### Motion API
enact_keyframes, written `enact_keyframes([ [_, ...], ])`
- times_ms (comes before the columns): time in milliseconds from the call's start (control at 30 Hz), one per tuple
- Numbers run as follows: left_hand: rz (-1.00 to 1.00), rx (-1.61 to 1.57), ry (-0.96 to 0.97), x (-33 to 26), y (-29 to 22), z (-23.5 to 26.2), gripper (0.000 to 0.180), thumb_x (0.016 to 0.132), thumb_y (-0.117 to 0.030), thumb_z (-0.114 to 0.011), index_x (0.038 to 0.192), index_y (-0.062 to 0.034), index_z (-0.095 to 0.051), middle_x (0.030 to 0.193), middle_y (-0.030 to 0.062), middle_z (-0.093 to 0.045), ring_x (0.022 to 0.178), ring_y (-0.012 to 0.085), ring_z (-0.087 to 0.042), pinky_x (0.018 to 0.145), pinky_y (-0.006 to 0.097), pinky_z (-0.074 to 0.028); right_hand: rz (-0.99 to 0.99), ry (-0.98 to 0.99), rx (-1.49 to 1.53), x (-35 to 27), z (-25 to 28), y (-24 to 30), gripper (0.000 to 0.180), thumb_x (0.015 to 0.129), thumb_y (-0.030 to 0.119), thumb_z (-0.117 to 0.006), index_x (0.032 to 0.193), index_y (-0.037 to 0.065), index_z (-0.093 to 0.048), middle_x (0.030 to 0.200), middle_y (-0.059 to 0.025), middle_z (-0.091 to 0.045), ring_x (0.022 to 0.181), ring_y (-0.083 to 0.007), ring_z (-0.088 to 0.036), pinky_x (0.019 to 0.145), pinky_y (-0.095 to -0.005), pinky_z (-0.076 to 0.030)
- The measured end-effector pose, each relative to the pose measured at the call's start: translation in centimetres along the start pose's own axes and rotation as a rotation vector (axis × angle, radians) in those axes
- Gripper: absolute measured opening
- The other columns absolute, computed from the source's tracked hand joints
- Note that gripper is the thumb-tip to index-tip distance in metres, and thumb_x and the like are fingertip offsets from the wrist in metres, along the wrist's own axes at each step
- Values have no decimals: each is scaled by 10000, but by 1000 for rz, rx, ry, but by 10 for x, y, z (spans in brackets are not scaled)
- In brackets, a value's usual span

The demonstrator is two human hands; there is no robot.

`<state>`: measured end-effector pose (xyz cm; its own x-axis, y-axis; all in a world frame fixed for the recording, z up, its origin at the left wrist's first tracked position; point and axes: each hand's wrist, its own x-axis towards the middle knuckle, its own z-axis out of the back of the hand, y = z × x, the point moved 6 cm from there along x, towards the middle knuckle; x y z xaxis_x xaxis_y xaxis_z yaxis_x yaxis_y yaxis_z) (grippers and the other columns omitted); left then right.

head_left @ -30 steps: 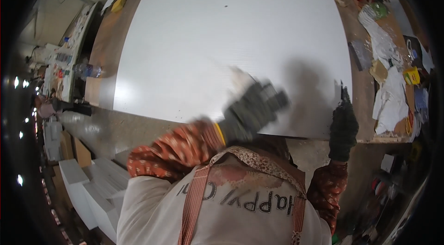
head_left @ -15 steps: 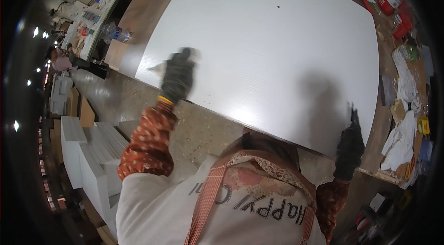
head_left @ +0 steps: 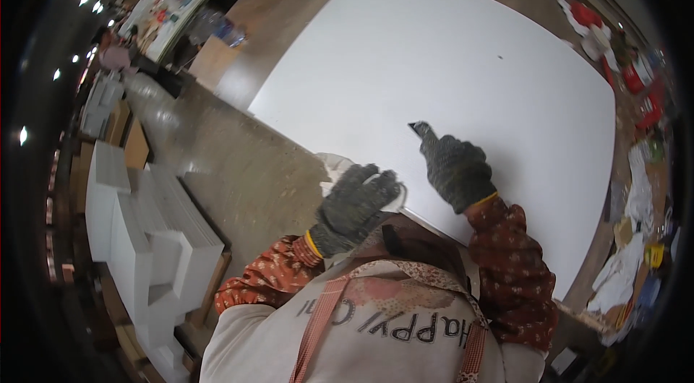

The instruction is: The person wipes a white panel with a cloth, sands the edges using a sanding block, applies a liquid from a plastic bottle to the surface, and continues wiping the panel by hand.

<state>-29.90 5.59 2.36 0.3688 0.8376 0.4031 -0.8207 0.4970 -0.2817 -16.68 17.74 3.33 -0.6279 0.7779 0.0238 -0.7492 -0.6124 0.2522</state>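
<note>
A large white panel point(head_left: 434, 58) with a small dark mark lies flat on the brown worktable. My left hand point(head_left: 356, 206), in a dark knitted glove, is closed on a crumpled white cloth point(head_left: 335, 166) at the panel's near edge. Part of that cloth also shows beside the fingertips. Over the panel, my gloved right hand point(head_left: 459, 166) is closed around a small dark tool with a pointed tip point(head_left: 414, 127). Its tip juts out past the thumb, and the fingers hide the rest. I cannot tell whether the tip touches the panel.
Rags, red containers point(head_left: 650, 105) and a yellow item point(head_left: 654, 256) clutter the table's right side. Plastic bottles point(head_left: 224, 27) stand at the far left. White boards point(head_left: 155, 238) are stacked on the left floor. Another person point(head_left: 119, 58) is by a cluttered bench point(head_left: 163, 18).
My left hand has come back from the panel's left part to its near edge with the cloth. My right hand has moved left from the right edge over the panel. The view has shifted.
</note>
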Motion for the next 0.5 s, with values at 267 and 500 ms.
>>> enact_keyframes([
  [267, -230, -40, -77, 14, -32, -14, 459, 766, -147, -585, 1223, -191, -597, 1281, 32, -566, 1190, 260, -530, 998, 385, -458, 71, -29, -85, 50, -16, 6, 322, 925, 223, -495, 1222, 112, -553, 726, -86, -643, 562, -271, -607, 510, -429, -495],
  [500, 82, 96, -245, -37, 137, 45, 362, 924, -165, -537, 1266, -49, -518, 1270, 162, -559, 1199, 298, -521, 1079, 442, -359, -175, -42, -318, -47, -21, -11, 391, 974, 291, -459, 1344, 165, -487, 663, -87, -545, 578, -282, -576, 549, -413, -495],
])
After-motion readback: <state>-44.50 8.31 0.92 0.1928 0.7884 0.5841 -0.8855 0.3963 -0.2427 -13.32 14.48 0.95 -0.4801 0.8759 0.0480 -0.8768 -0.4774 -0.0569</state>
